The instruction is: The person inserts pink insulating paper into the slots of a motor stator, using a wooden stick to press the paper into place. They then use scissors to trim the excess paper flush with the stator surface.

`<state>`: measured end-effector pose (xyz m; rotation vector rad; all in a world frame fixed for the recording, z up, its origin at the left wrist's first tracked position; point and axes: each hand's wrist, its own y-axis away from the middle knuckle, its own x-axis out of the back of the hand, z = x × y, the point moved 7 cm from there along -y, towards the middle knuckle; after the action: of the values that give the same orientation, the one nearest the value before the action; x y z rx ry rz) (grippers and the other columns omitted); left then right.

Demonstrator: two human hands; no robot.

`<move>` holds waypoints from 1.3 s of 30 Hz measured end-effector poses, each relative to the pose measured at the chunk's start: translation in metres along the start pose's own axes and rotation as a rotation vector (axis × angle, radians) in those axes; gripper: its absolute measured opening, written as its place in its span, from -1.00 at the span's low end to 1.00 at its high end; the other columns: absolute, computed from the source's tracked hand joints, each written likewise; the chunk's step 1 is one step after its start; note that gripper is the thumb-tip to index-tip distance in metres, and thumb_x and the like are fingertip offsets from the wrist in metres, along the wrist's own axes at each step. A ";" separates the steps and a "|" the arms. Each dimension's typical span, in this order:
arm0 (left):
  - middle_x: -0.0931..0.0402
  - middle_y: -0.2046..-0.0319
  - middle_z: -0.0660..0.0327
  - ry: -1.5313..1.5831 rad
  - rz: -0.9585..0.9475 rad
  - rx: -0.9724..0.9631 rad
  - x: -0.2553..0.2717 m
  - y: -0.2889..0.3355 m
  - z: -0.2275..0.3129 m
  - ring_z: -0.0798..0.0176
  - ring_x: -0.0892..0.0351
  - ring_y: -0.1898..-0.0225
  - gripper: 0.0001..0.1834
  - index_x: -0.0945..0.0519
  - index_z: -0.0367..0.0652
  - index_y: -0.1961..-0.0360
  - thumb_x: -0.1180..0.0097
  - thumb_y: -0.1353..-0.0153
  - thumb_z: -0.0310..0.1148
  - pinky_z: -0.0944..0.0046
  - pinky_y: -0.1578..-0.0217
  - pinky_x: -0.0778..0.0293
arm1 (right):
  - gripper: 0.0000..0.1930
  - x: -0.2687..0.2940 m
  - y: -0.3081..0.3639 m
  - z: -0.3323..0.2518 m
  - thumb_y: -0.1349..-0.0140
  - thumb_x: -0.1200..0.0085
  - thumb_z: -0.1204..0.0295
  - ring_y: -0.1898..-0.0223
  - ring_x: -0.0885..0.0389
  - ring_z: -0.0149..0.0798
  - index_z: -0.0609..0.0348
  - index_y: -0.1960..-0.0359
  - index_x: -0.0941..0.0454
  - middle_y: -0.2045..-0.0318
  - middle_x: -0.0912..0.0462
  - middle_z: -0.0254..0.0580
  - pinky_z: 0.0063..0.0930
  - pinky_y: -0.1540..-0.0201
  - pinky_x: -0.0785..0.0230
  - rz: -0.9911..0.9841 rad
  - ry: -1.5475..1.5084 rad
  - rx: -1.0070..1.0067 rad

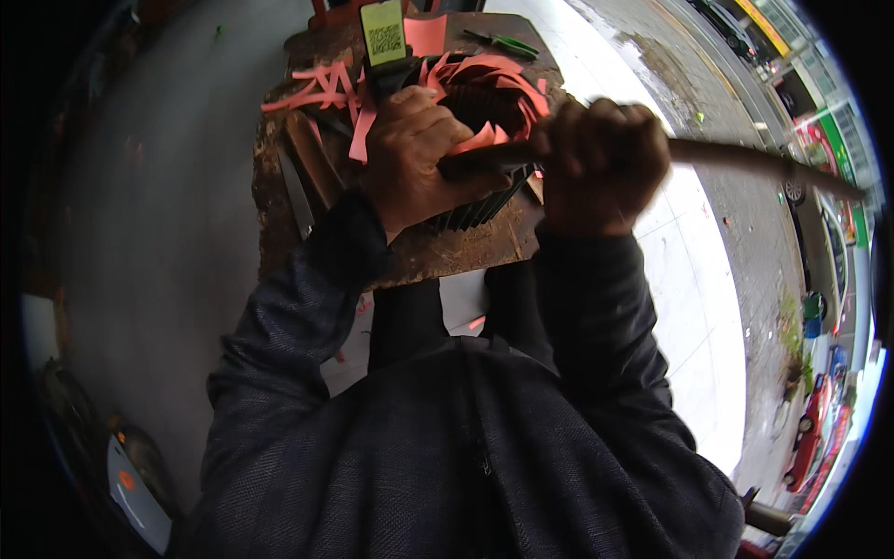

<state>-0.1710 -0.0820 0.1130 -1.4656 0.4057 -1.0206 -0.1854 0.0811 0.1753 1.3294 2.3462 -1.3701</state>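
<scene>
My right hand (601, 163) is closed round a long wooden stick (745, 160), which runs far out to the right. The stick's darker end (494, 158) lies across the near side of a dark, ribbed motor stator (466, 214), by my left hand. Pink paper strips (484, 70) stand in a ring around the stator's round opening. My left hand (414, 149) is at the stator's left side, fingers curled, its thumb stretched below the stick's end. What its fingers hold is hidden.
The stator stands on a worn wooden table (400, 265). Loose pink strips (321, 88), a long flat blade-like piece (296, 191) and a wooden block (312, 158) lie left. Behind are a phone (383, 33) with a lit screen and green-handled scissors (503, 44). A road with cars runs right.
</scene>
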 end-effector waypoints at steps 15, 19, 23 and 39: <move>-0.60 0.44 0.18 -0.035 -0.058 0.026 0.000 -0.004 0.003 -0.02 -0.67 0.20 -0.47 -0.69 -0.12 0.41 -0.62 -0.01 0.13 -0.05 -0.03 -0.53 | -0.67 0.025 -0.029 -0.004 -0.55 -0.11 0.10 0.41 -0.55 -0.20 0.15 0.11 -0.56 0.46 -0.51 -0.27 -0.11 0.16 -0.57 0.235 0.379 -0.033; -0.66 0.38 0.14 -0.028 -0.104 0.017 0.002 -0.004 0.004 -0.06 -0.68 0.14 -0.43 -0.72 -0.17 0.34 -0.57 -0.08 0.17 -0.09 -0.14 -0.52 | -0.59 0.039 -0.057 -0.076 -0.59 -0.07 0.00 0.42 -0.55 -0.26 0.14 0.00 -0.59 0.45 -0.53 -0.33 -0.18 0.24 -0.53 0.246 0.195 0.065; -0.69 0.33 0.11 -0.044 -0.231 0.045 -0.003 -0.008 0.007 -0.09 -0.68 0.10 -0.39 -0.76 -0.22 0.25 -0.56 -0.09 0.19 -0.12 -0.27 -0.49 | -0.53 0.054 -0.061 -0.077 -0.58 -0.08 -0.08 0.46 -0.51 -0.32 0.13 -0.03 -0.59 0.48 -0.48 -0.42 -0.22 0.33 -0.44 0.054 0.312 -0.018; -0.50 0.53 0.14 -0.056 -0.329 0.123 -0.019 -0.020 0.011 -0.06 -0.61 0.37 -0.31 -0.62 -0.20 0.45 -0.54 0.00 0.29 -0.05 -0.02 -0.51 | -0.65 0.070 -0.061 -0.022 -0.55 -0.08 -0.03 0.48 -0.42 -0.43 -0.01 0.11 -0.53 0.45 -0.41 -0.50 -0.36 0.32 -0.36 0.091 0.123 -0.235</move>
<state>-0.1792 -0.0563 0.1268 -1.4747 0.0590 -1.2375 -0.2658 0.1293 0.1937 1.4659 2.3995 -0.9782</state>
